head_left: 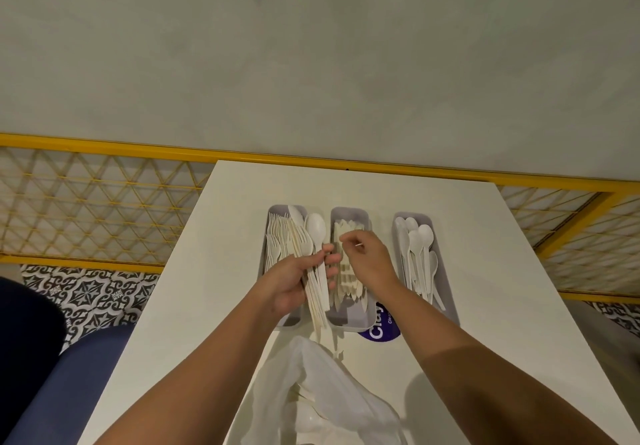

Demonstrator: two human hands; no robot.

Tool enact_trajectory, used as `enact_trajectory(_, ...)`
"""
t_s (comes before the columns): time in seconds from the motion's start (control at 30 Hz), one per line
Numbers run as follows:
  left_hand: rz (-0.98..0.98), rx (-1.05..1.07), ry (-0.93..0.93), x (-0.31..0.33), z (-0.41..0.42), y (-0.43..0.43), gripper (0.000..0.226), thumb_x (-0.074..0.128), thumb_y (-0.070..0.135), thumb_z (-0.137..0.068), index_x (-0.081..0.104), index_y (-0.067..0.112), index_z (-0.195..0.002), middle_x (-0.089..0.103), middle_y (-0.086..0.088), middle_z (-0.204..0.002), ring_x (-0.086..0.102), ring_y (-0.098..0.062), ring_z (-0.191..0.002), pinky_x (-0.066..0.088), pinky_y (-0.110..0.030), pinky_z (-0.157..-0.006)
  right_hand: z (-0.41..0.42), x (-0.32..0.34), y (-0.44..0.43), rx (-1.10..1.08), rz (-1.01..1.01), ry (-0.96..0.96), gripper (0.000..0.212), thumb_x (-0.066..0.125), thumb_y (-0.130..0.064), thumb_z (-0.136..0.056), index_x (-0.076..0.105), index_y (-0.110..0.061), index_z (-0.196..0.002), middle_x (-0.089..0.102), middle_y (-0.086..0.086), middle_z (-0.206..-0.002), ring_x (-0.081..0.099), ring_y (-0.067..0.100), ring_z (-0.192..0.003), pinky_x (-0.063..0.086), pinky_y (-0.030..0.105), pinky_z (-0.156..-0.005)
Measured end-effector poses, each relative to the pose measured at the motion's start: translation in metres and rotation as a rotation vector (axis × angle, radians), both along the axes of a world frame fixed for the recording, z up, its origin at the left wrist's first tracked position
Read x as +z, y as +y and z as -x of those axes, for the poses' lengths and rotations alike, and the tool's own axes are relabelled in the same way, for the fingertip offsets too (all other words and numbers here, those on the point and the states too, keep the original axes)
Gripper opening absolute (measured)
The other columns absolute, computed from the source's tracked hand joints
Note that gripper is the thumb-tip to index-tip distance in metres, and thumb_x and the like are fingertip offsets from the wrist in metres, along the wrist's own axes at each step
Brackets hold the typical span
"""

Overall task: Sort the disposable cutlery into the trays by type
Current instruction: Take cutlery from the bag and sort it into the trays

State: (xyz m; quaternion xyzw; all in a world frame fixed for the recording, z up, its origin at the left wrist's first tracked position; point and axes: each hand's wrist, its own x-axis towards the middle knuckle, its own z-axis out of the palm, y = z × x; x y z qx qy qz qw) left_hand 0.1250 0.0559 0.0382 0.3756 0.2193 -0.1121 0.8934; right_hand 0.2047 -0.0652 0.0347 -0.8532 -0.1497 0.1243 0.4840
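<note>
My left hand (294,285) grips mixed white plastic cutlery (317,236) over the grey fork tray (274,212); my right hand (367,261) curls above the knife tray (349,321), grasp unclear. Trays part-filled; more waits in the clear bag (332,375).

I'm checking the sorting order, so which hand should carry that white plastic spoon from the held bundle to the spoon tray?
Probably right. The left hand grips the bundle of white plastic cutlery; the right hand hovers beside the white plastic spoon, nearer the grey spoon tray.

Grey wall (311,56), yellow lattice railing (97,212), patterned floor tiles (97,299), white table (502,271)
</note>
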Motion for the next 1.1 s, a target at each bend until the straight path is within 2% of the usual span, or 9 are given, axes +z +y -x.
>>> enact_trajectory(0.13,-0.033,-0.030,0.046,0.004,0.001,-0.009,0.021,0.043,0.009,-0.096,0.064,0.005,-0.098,0.072,-0.004,-0.075,0.068,-0.014,-0.062,0.058,-0.028,-0.061,0.010,0.022,0.000,0.054,-0.129,0.266,0.026,0.051,-0.024,-0.095,0.066,-0.005,-0.106,0.066,0.005,-0.097,0.063,0.014,-0.083,0.051,0.027,-0.078)
enact_trajectory(0.27,-0.081,-0.058,0.030,0.010,0.001,-0.017,0.019,0.044,0.005,-0.096,0.061,0.003,-0.103,0.072,-0.010,-0.078,0.071,-0.019,-0.068,0.059,-0.028,-0.059,0.011,0.029,-0.006,0.146,-0.131,0.520,0.018,0.058,-0.019,-0.090,0.068,-0.005,-0.097,0.069,0.009,-0.088,0.066,0.017,-0.080,0.054,0.032,-0.077)
enact_trajectory(0.33,-0.099,-0.080,0.032,0.012,0.000,-0.020,0.019,0.046,0.005,-0.095,0.062,0.004,-0.105,0.071,-0.012,-0.082,0.070,-0.020,-0.069,0.059,-0.030,-0.061,0.008,0.028,-0.011,0.123,-0.239,0.658,0.010,0.058,-0.013,-0.090,0.066,-0.009,-0.086,0.067,0.002,-0.066,0.062,0.011,-0.059,0.050,0.030,-0.066)
enact_trajectory(0.43,-0.072,-0.127,0.042,0.015,-0.002,-0.027,0.018,0.045,0.005,-0.095,0.063,0.002,-0.100,0.072,-0.011,-0.076,0.070,-0.019,-0.065,0.059,-0.030,-0.060,0.007,0.027,-0.018,0.057,-0.338,0.790,0.017,0.050,-0.015,-0.095,0.059,-0.009,-0.081,0.053,-0.007,-0.040,0.047,0.006,-0.034,0.037,0.023,-0.045)
enact_trajectory(0.57,-0.054,-0.201,0.036,0.016,-0.004,-0.037,0.027,0.039,0.002,-0.096,0.059,0.001,-0.112,0.074,-0.010,-0.089,0.073,-0.017,-0.079,0.059,-0.032,-0.071,-0.002,0.015,-0.023,-0.159,-0.431,0.831,0.028,0.044,-0.023,-0.097,0.060,0.000,-0.091,0.064,0.010,-0.077,0.062,0.019,-0.064,0.052,0.030,-0.059)
enact_trajectory(0.7,-0.033,-0.174,0.059,0.014,-0.006,-0.041,0.025,0.036,-0.002,-0.096,0.058,0.005,-0.104,0.071,-0.012,-0.093,0.072,-0.021,-0.079,0.058,-0.036,-0.069,-0.019,0.017,-0.044,-0.380,-0.689,0.786,0.025,0.039,-0.019,-0.100,0.050,0.001,-0.108,0.058,0.011,-0.079,0.059,0.022,-0.071,0.052,0.036,-0.070)
enact_trajectory(0.8,-0.042,-0.123,0.074,0.011,-0.008,-0.040,0.023,0.037,-0.002,-0.096,0.058,0.005,-0.102,0.068,-0.013,-0.097,0.070,-0.023,-0.082,0.058,-0.038,-0.069,-0.037,0.015,-0.072,-0.447,-0.503,0.595,0.018,0.038,-0.013,-0.099,0.048,-0.003,-0.110,0.051,0.006,-0.070,0.047,0.015,-0.058,0.042,0.027,-0.054)
enact_trajectory(0.9,-0.083,-0.109,0.081,0.010,-0.008,-0.040,0.020,0.041,0.003,-0.097,0.060,0.005,-0.102,0.066,-0.007,-0.081,0.064,-0.015,-0.066,0.057,-0.030,-0.062,-0.048,-0.003,-0.095,-0.427,-0.178,0.472,0.033,0.035,0.002,-0.093,0.050,0.004,-0.122,0.051,0.010,-0.080,0.044,0.014,-0.060,0.039,0.023,-0.051)
enact_trajectory(1.1,-0.149,-0.070,0.064,0.009,-0.012,-0.049,0.015,0.050,0.012,-0.095,0.059,0.007,-0.105,0.051,0.000,-0.066,0.038,-0.006,-0.045,0.041,-0.019,-0.045,-0.041,-0.036,-0.095,-0.355,0.131,0.234,0.051,0.044,0.004,-0.089,0.037,-0.008,-0.138,0.056,0.018,-0.122,0.058,0.032,-0.102,0.052,0.037,-0.080)
